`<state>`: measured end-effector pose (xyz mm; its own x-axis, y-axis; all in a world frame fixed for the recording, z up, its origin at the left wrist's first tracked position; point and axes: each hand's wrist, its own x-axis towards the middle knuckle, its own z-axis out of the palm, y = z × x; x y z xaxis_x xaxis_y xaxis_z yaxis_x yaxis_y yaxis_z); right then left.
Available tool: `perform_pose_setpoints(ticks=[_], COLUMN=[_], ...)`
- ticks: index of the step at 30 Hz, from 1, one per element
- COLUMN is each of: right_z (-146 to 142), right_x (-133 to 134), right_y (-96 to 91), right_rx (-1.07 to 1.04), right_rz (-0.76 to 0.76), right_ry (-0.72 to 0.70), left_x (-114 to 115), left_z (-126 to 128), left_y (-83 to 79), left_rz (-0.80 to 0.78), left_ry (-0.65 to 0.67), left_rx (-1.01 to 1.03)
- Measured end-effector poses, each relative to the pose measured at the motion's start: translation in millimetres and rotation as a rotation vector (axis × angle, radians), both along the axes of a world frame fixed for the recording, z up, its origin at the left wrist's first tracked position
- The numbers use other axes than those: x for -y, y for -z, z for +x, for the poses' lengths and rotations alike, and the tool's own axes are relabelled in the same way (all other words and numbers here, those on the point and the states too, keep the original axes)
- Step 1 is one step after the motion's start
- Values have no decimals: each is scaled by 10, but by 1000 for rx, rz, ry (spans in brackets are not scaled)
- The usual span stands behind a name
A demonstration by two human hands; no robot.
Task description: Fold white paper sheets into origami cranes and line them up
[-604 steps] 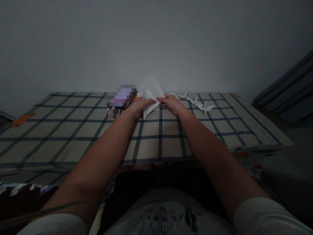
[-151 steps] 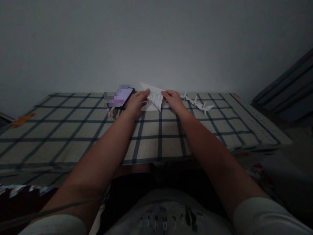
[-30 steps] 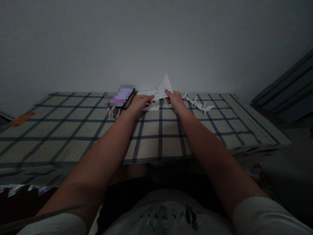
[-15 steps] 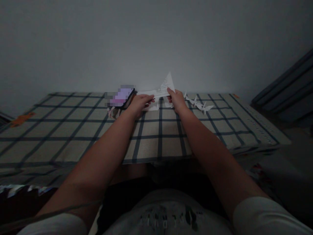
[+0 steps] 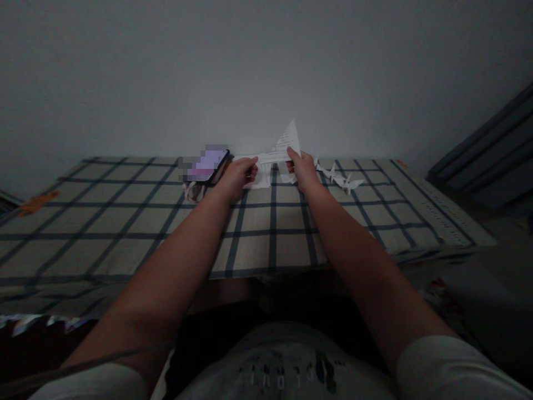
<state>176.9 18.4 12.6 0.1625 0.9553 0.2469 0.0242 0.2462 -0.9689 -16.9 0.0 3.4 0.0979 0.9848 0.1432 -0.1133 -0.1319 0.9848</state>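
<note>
Between my two hands, a little above the table, is a sheet of printed white paper [image 5: 287,144] with a folded triangular part pointing up on the right and a strip running left. My right hand [image 5: 302,168] pinches the base of the triangle, thumb on the near side. At the strip's left end my left hand [image 5: 240,174] has its thumb and fingers closed on the paper. More white paper [image 5: 260,180] lies on the cloth below and behind the left fingers.
Several folded paper cranes [image 5: 347,183] sit in a row right of my right hand. A phone [image 5: 207,165] leans on a pinkish object [image 5: 192,192] at the left. A checked cloth [image 5: 254,250] covers the table, which meets a grey wall [image 5: 266,66] behind.
My left thumb and fingers have closed at the strip's end, and that hand has shifted slightly left. My right hand and the paper triangle have moved slightly right.
</note>
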Motion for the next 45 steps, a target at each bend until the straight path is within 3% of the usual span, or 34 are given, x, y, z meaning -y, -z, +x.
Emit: perform_pose_setpoints(ticks=[4, 11, 16, 20, 30, 38, 45], right_z=[10, -44, -66, -50, -49, -84, -124], right_x=[21, 47, 83, 88, 18, 47, 137], right_y=[-1, 121, 77, 32, 91, 89, 18], right_rx=[-20, 60, 84, 20, 56, 89, 74], right_rz=[3, -29, -98, -61, 14, 52, -3], right_ry=[-82, -434, -386, -363, -323, -378, -413], left_x=[-34, 1, -43, -116, -110, 8, 88], left_z=[-35, 24, 13, -27, -22, 48, 82], left_y=[-2, 35, 65, 91, 90, 55, 29], left_rz=[13, 7, 61, 83, 25, -30, 4], left_ry=[-19, 12, -95, -199, -280, -39, 181], left_rx=[59, -17, -66, -78, -79, -109, -172])
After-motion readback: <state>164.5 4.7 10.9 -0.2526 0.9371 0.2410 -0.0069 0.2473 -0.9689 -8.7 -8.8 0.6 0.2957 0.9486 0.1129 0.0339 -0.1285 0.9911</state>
